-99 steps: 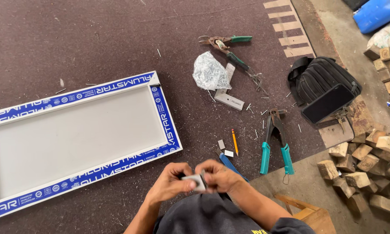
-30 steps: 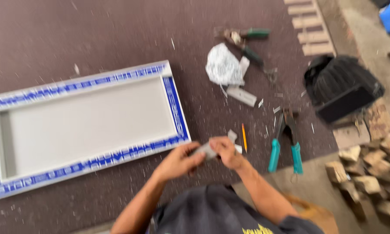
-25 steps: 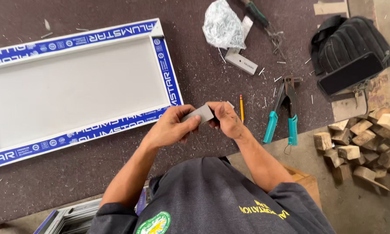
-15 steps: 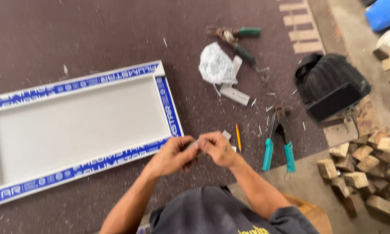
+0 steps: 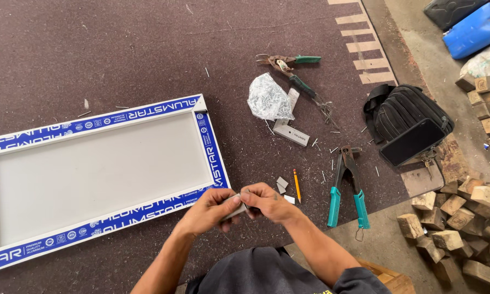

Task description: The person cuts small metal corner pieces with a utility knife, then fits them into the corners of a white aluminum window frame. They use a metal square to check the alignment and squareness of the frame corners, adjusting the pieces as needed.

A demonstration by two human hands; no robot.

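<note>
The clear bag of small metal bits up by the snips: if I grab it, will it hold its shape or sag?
The bag will probably sag: its film is crumpled and lumpy. It looks packed full, so likely heavy for its size. It shouldn't roll, since it lies slumped on the mat.

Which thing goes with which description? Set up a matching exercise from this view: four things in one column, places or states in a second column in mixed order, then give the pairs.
Things
1. small grey metal piece
2. pencil
3. phone
4. hand riveter with teal handles

Places or states
A. lying on top of the black backpack
B. pinched between the left hand and the right hand
C. flat on the mat, right of the pencil
D. flat on the mat, just beyond the right hand

Pairs: 1-B, 2-D, 3-A, 4-C
</note>
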